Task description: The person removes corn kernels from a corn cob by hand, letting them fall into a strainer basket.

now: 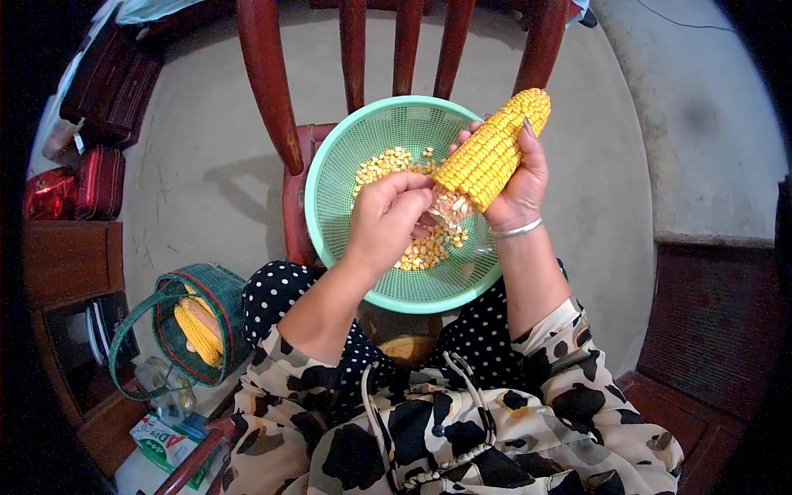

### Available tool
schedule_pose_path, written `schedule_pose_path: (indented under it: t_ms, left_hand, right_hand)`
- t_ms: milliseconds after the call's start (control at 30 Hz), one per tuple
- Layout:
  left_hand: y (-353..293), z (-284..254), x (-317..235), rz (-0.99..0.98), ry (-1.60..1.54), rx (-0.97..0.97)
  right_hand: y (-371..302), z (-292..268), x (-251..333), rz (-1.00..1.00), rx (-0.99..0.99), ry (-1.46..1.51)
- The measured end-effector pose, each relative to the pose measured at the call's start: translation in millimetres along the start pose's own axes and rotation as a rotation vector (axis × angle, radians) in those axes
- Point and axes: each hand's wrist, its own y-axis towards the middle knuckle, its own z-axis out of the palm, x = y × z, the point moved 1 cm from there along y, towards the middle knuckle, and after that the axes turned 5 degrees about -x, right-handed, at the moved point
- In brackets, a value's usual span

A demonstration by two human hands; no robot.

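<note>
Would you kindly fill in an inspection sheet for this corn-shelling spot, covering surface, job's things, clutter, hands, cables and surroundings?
Surface: red wooden chair seat, bearing the green colander; grey concrete floor around.
Job's things: corn cob, its lower end stripped; loose kernels in the colander.
Clutter: green woven basket holding more cobs; printed packet on the floor.
Hands: right hand grips the cob; left hand pinches at the stripped end.
Cables: one thin dark line, top right of the floor, possibly a cable.
Surroundings: dark red cases at left; wooden furniture lower left.
</note>
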Motion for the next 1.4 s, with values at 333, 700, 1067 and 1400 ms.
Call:
schedule_pose_path:
  t_ms: [333,700,1067,1400]
  left_hand:
    - [2,-3,6,0.185,0.371,0.207]
    - [1,0,10,-0.060,0.114,0.251]
    - [-2,1,7,0.023,0.075,0.279]
    - [5,1,16,0.218,0.354,0.131]
  right_hand:
    - [-2,1,-3,-0.004,0.000,-0.045]
    - [-2,2,-3,-0.026,0.059,-0.068]
    - [-1,3,-1,-0.010,0.087,-0.055]
    - [-3,1,-1,0.004,-0.023,-0.167]
